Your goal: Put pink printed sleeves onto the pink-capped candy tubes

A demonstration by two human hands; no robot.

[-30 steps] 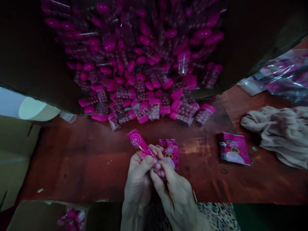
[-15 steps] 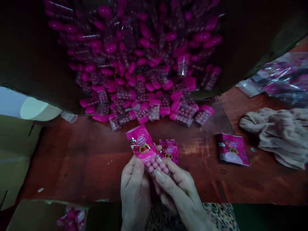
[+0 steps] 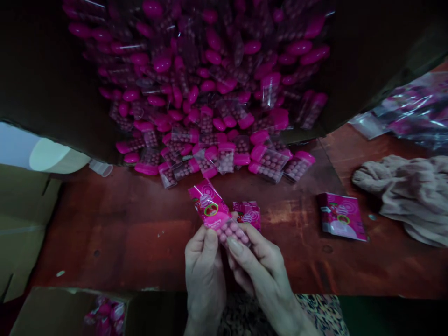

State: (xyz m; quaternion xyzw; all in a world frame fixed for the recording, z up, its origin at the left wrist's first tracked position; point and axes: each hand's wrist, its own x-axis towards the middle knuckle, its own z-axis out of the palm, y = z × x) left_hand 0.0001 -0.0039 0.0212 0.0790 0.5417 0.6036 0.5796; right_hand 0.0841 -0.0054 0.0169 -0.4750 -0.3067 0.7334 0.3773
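Note:
Between my hands is a clear candy box of pink balls, its far end inside a shiny pink printed wrapper sleeve. My left hand pinches the sleeve's near end, thumb on top. Closed on the near end of the box is my right hand, its thumb lying over the balls. The fingers beneath are mostly hidden. Just behind the right fingers, a small stack of flat pink sleeves lies on the red-brown table.
A large cardboard box spills pink-capped candy boxes onto the table. On the right are another sleeve stack, a crumpled cloth and a plastic bag. A white scoop lies left; a carton holds pink packs below.
Both hands have shifted slightly right together, with the candy box and sleeve still in them. The view has moved a little too.

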